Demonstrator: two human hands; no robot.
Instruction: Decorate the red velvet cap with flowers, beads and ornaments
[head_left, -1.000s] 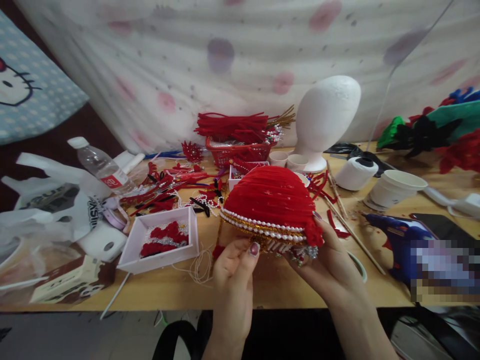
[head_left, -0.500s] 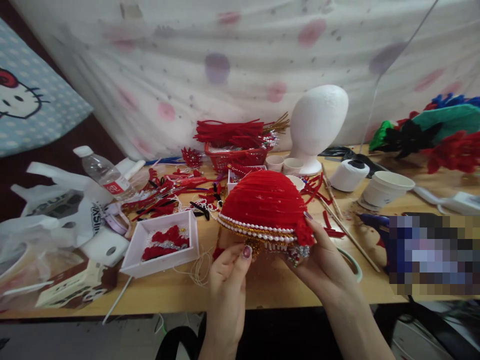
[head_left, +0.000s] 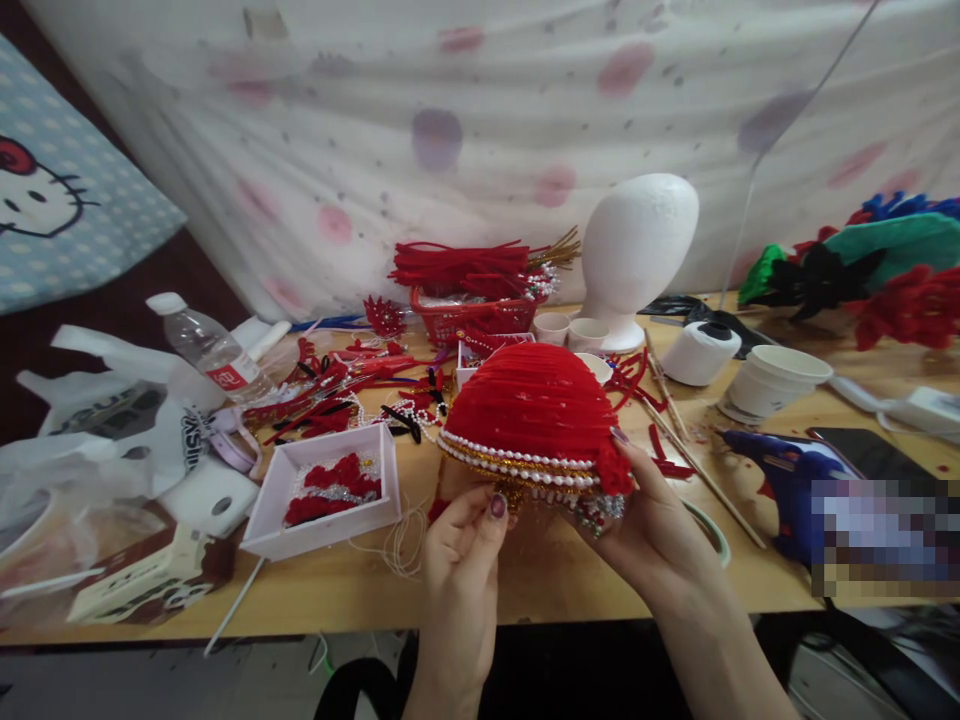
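A domed red cap [head_left: 532, 410] with ridged fabric is held above the table, its rim lined with white beads and gold trim. My left hand [head_left: 469, 550] pinches the gold trim under the front of the rim, thumb on top. On the other side, my right hand [head_left: 652, 520] grips the rim beside a red fabric flower [head_left: 616, 466] and silvery beads, its fingers partly hidden beneath. A white open box [head_left: 322, 490] with red pieces and small beads lies to the left of the cap.
Behind the cap stand a red basket [head_left: 472, 315] of red stems, paper cups and a white foam head [head_left: 637, 250]. A blue glue gun [head_left: 795, 480], thread cone [head_left: 701, 352] and sticks are on the right. A bottle [head_left: 210, 345] and plastic bags sit at left.
The cap and both hands have shifted very slightly right and down in the view, with the grip unchanged. More of the glue gun and a dark phone behind it now shows.
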